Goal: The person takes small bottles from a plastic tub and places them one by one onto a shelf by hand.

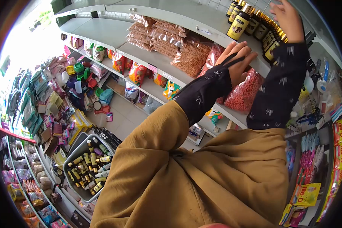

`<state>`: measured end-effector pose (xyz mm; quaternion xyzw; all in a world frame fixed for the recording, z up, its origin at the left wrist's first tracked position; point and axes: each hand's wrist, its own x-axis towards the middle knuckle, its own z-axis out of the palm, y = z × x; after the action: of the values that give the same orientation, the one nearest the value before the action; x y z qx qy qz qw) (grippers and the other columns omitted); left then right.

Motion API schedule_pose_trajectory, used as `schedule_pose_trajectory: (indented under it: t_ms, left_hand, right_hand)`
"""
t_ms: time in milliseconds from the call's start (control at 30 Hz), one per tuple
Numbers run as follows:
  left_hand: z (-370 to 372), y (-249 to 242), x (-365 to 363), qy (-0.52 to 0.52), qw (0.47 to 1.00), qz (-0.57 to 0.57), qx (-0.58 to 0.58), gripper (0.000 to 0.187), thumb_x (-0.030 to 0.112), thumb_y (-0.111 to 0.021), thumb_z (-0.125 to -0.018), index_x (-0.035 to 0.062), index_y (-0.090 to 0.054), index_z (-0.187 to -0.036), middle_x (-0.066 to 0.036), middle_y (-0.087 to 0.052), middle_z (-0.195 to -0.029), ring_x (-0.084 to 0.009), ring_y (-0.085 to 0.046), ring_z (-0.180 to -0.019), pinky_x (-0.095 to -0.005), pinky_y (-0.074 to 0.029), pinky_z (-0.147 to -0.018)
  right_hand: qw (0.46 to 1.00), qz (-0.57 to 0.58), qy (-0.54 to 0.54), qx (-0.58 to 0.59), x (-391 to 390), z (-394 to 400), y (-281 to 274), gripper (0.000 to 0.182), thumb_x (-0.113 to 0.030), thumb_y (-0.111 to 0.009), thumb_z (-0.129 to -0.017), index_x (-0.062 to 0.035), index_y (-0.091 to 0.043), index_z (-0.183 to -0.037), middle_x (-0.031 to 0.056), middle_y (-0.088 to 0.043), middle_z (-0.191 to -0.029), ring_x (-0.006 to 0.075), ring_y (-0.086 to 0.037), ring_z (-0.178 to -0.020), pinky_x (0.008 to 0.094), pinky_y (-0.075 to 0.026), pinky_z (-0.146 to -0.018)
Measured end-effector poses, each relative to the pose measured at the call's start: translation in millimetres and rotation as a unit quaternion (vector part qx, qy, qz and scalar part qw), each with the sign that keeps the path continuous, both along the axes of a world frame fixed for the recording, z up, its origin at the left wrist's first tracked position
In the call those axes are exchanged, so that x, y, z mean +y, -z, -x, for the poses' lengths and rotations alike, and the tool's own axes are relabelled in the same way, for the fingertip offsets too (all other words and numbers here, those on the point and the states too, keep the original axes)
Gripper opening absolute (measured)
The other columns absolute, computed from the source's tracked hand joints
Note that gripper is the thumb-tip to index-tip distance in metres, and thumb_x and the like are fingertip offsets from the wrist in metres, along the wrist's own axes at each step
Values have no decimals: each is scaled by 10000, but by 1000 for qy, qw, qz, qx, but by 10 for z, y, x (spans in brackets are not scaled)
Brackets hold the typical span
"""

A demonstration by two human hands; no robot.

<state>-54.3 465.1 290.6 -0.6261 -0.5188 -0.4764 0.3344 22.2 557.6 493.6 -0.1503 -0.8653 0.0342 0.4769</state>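
Dark bottles with yellow labels and gold caps [238,25] stand in rows on the upper shelf [201,23]. Raised beside the back of these rows is my right hand [287,17], its fingers apart and nothing visible in them. My left hand [237,59] rests at the upper shelf's front edge, below the front bottles, fingers spread and a dark strap across it. Under that hand, on the shelf below, lie a clear bag of red pellets [244,91] and stacked bags of brown pellets [192,55].
A grey basket [69,161] full of similar bottles sits at the lower left. Behind it are a heap of packaged goods [51,98] and coloured bowls [79,68]. Hanging packets [309,159] line the right side, and packed shelves [26,167] curve along the left.
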Motion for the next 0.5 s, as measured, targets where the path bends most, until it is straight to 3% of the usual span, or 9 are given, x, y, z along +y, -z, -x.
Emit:
schedule_pose_trajectory:
  t_ms: [33, 100, 200, 233, 333, 400, 500]
  left_hand:
    - [5, -5, -33, 27, 1000, 1, -13, 588, 131, -705, -681, 87, -498, -1230, -134, -486, -1214, -311, -442, -1209, -425, -356, -1032]
    - [-5, -30, -184, 52, 998, 4, -44, 532, 134, -700, -697, 75, -516, -1193, -141, -505, -1180, -312, -475, -1157, -417, -383, -989]
    - [-37, 69, -612, 95, 988, 9, -118, 422, 141, -689, -730, 49, -551, -1118, -155, -543, -1112, -315, -542, -1051, -401, -438, -904]
    - [-21, 140, -858, 118, 980, 56, -151, 327, 136, -682, -752, 34, -571, -1041, -150, -563, -1035, -310, -565, -971, -392, -455, -840]
    - [-67, 490, -1474, 90, 958, 112, -248, 197, 127, -672, -787, 15, -594, -929, -133, -587, -914, -292, -593, -865, -374, -474, -760]
    - [-64, 820, -1898, 47, 931, 125, -341, 134, 116, -667, -812, 8, -603, -858, -111, -594, -824, -270, -599, -814, -355, -479, -730]
    - [-102, 1312, -2483, -30, 899, 125, -420, 124, 108, -669, -823, 8, -610, -865, -106, -597, -805, -238, -605, -789, -333, -485, -709]
  right_hand:
    - [998, -46, -18, 26, -145, -99, 138, 216, -73, -606, -846, 13, -596, -1045, 128, -646, -846, 144, -632, -764, 267, -492, -687]
    - [983, 47, -156, 82, -240, -179, 506, 280, -167, -640, -888, -44, -587, -1134, 51, -646, -883, 123, -609, -764, 235, -486, -670]
    - [946, 123, -275, 123, -674, -259, 1200, 251, -126, -588, -926, -6, -581, -1146, 40, -634, -908, 92, -594, -802, 212, -470, -710]
    - [925, 165, -316, 131, -777, -245, 1422, 234, -114, -583, -927, 1, -586, -1131, 39, -630, -913, 91, -591, -802, 213, -472, -710]
    - [876, 259, -403, 61, -964, -138, 2073, 213, -110, -575, -932, -2, -593, -1115, 42, -631, -926, 94, -593, -808, 211, -475, -716]
    - [817, 362, -443, -66, -1217, 26, 2441, 209, -112, -577, -928, -5, -590, -1108, 42, -630, -929, 94, -598, -817, 211, -479, -715]
    - [759, 388, -477, -213, -1628, 276, 2905, 221, -114, -579, -924, -12, -583, -1121, 43, -630, -931, 96, -602, -826, 218, -484, -710]
